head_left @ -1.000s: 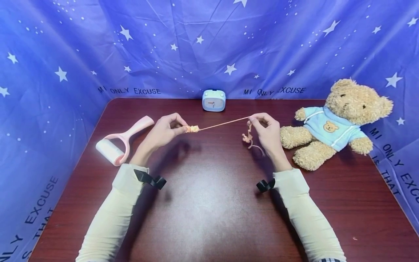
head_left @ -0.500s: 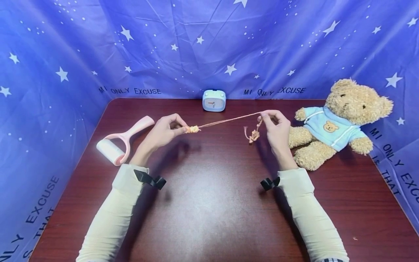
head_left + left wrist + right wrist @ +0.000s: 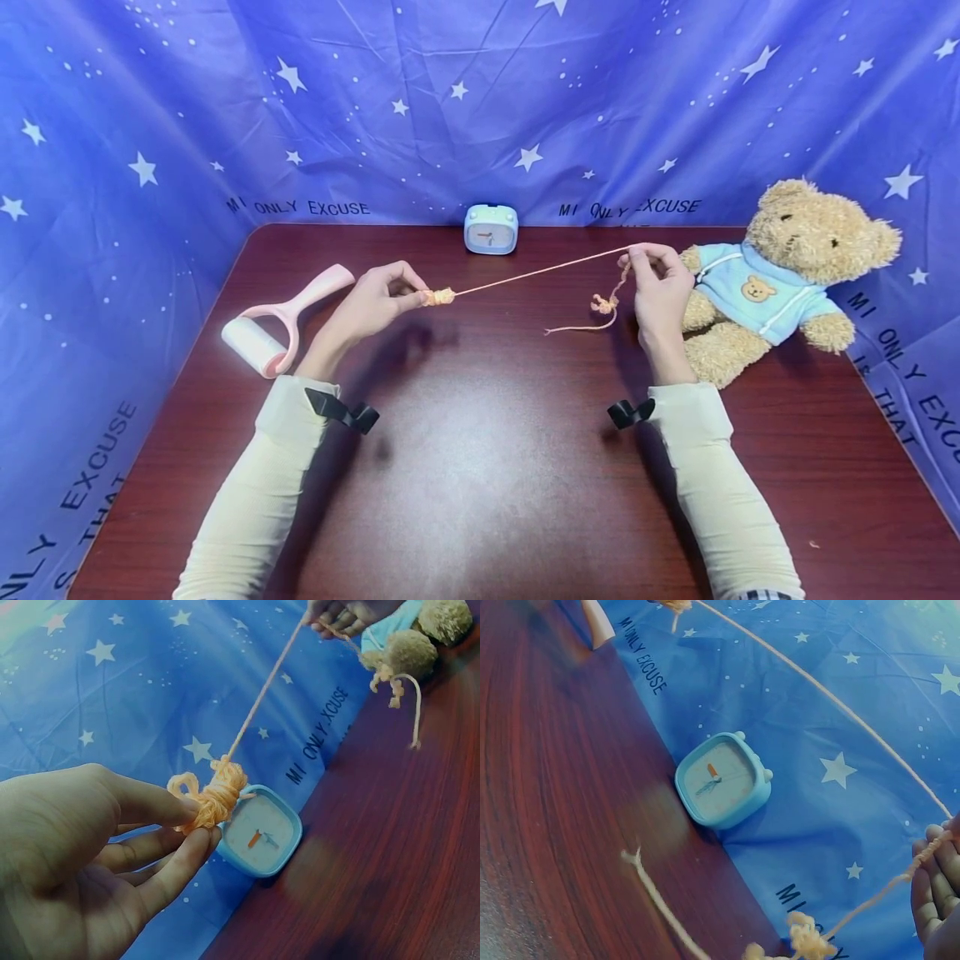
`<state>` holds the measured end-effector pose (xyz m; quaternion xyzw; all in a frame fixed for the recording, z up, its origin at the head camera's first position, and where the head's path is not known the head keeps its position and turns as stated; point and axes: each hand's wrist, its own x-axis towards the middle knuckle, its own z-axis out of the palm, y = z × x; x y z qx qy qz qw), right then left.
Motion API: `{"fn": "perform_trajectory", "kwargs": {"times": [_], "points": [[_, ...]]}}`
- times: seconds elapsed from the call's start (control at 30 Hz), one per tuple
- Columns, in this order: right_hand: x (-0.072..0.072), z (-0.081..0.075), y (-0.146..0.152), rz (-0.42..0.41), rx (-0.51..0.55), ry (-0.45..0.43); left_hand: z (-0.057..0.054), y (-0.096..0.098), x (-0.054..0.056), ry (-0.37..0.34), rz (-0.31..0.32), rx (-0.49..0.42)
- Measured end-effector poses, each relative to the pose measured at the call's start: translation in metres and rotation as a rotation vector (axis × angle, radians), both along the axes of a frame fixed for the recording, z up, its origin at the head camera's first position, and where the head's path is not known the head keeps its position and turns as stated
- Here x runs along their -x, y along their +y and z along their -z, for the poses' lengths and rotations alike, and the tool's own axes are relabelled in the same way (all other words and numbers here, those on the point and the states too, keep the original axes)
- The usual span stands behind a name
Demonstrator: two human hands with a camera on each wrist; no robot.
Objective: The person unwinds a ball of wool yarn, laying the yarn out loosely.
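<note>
Between thumb and fingers my left hand pinches a small wound bundle of orange yarn. A single taut strand runs from it up to my right hand, whose thumb and fingertips pinch the yarn. Below the right hand dangles a knotted clump of the same yarn with a loose tail. Both hands are raised above the table. Only part of the right hand, at the edge, shows in the right wrist view.
A blue alarm clock stands at the table's back edge. On the left lies a pink-handled lint roller. A teddy bear in a blue top sits at the right, close to the right hand. Starry blue cloth hangs behind the table.
My right hand has moved right and slightly away, lengthening the strand between the hands. The hanging clump has swung along with it, its tail now stretching left. The left hand has stayed put.
</note>
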<state>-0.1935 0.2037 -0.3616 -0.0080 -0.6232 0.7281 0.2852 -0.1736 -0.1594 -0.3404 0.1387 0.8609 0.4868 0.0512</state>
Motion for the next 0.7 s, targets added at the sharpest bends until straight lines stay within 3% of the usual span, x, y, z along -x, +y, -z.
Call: {"fn": "perform_trajectory", "kwargs": {"times": [0.7], "points": [[0.003,-0.009,0.019,0.121,0.18,-0.008,0.002,-0.007,0.003,-0.017,0.019,-0.019]]}}
